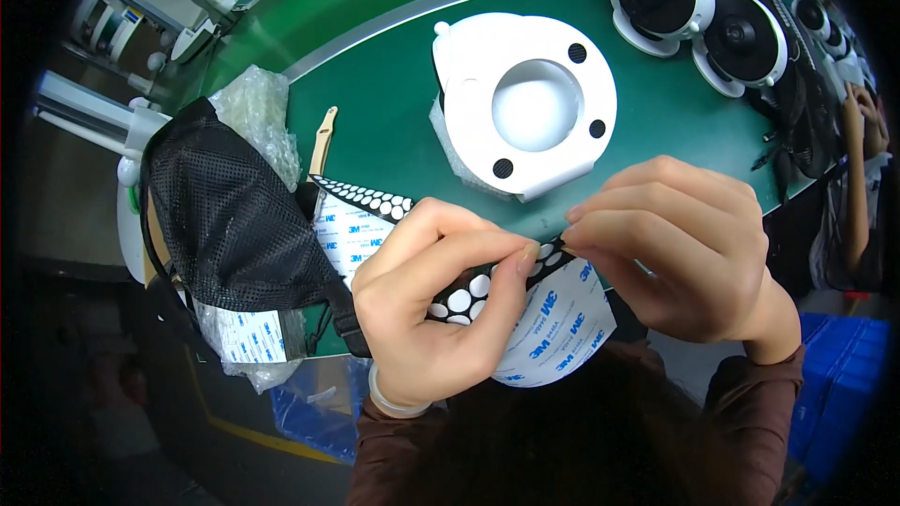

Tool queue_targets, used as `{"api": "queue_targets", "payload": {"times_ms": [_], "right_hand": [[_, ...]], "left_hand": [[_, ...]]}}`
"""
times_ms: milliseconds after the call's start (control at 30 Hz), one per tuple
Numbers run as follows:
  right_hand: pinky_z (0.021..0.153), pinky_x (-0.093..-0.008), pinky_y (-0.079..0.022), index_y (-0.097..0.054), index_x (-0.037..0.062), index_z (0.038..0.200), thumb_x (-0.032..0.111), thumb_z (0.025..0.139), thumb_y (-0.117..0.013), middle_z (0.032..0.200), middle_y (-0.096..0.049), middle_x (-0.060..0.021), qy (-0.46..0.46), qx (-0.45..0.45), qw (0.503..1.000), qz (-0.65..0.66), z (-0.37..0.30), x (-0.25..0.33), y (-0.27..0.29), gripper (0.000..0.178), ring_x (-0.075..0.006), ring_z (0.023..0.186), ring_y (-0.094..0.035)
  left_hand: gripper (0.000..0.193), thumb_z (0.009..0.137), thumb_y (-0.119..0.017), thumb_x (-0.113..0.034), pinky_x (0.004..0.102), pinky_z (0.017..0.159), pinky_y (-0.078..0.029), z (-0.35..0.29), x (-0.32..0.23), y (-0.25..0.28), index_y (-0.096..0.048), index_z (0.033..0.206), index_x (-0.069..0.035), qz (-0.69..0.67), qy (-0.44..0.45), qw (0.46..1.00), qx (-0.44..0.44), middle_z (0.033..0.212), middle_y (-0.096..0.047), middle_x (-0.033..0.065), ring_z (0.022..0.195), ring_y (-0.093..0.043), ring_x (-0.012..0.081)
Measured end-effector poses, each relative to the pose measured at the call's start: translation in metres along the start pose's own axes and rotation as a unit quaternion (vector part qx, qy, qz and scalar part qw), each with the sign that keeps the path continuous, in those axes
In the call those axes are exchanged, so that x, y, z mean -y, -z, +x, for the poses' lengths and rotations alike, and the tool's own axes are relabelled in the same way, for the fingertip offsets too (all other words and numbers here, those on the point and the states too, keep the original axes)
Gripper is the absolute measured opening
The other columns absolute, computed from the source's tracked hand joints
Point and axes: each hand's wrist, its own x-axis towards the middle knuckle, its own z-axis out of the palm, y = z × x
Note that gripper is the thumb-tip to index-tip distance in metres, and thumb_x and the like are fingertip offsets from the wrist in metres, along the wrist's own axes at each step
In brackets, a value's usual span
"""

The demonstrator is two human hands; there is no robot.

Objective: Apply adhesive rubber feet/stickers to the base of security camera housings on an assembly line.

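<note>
Item: adhesive pad sheet (553,319), black die-cut strip with white round gaps on a printed liner.

Grip: left hand (427,305) pinches it from below; right hand (680,248) fingertips closed on its upper edge.

Location: just in front of the white round base (525,112), off the green table (375,84).

Handling: judged light, floppy, tacky, crease-prone; hold by the liner edges.

Glossy paper sticker sheet (553,328), matt plastic base (525,103) — smooth

Black mesh fabric bag (225,215) lying at green table's (375,84) left edge | crinkled clear plastic wrap (251,105) sitting behind it | white round cameras (698,9) standing along far-right edge
</note>
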Motion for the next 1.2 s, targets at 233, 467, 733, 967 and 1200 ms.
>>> {"api": "queue_targets", "payload": {"times_ms": [233,467,733,967,1200], "right_hand": [[0.059,-0.0272,-0.049,-0.06,0.0039,0.077,-0.001,0.059,-0.071,0.074,-0.062,-0.0071,-0.021,0.036,0.999,0.02,0.006,-0.002,0.0,0.021,-0.0214,0.067,-0.06],[0.062,-0.0297,-0.051,-0.061,0.001,0.079,-0.001,0.061,-0.07,0.077,-0.063,-0.0099,0.094,-0.071,0.99,-0.084,0.003,0.001,-0.012,0.02,-0.0229,0.072,-0.062],[0.06,-0.0271,-0.049,-0.062,0.0028,0.079,-0.003,0.062,-0.071,0.079,-0.064,-0.0083,-0.033,0.023,0.999,0.036,0.011,0.0,-0.001,0.02,-0.0209,0.071,-0.061],[0.061,-0.0283,-0.048,-0.06,0.0031,0.074,-0.003,0.061,-0.07,0.077,-0.062,-0.0091,-0.042,0.038,0.998,0.036,0.016,0.004,0.001,0.018,-0.0218,0.072,-0.061],[0.086,-0.037,-0.044,-0.06,0.0016,0.078,0.004,0.074,-0.063,0.108,-0.059,-0.0215,0.052,-0.041,0.998,-0.007,0.047,-0.008,0.009,0.005,-0.0287,0.101,-0.057]], "left_hand": [[0.012,0.066,-0.066,0.008,0.0169,0.046,-0.034,-0.003,0.003,-0.002,-0.065,0.076,0.002,-0.011,0.007,0.999,-0.029,0.071,-0.057,0.0051,0.053,-0.047,0.0053],[0.01,0.067,-0.066,0.006,0.0178,0.047,-0.032,-0.001,0.008,-0.003,-0.064,0.075,0.002,-0.028,0.025,0.998,-0.053,0.07,-0.057,0.0046,0.055,-0.045,0.0062],[0.009,0.067,-0.066,0.006,0.018,0.048,-0.033,-0.001,0.007,0.0,-0.064,0.075,0.001,-0.024,0.013,0.998,-0.051,0.069,-0.056,0.0045,0.056,-0.046,0.0067],[0.009,0.067,-0.066,0.005,0.0178,0.048,-0.033,-0.003,0.004,-0.002,-0.063,0.075,0.001,-0.013,0.026,0.997,-0.068,0.07,-0.056,0.005,0.056,-0.046,0.0073],[0.009,0.065,-0.063,0.006,0.0252,0.07,-0.044,0.0,0.004,-0.006,-0.064,0.074,0.004,0.064,0.008,0.995,-0.073,0.117,-0.052,0.0228,0.078,-0.052,0.0148]]}}
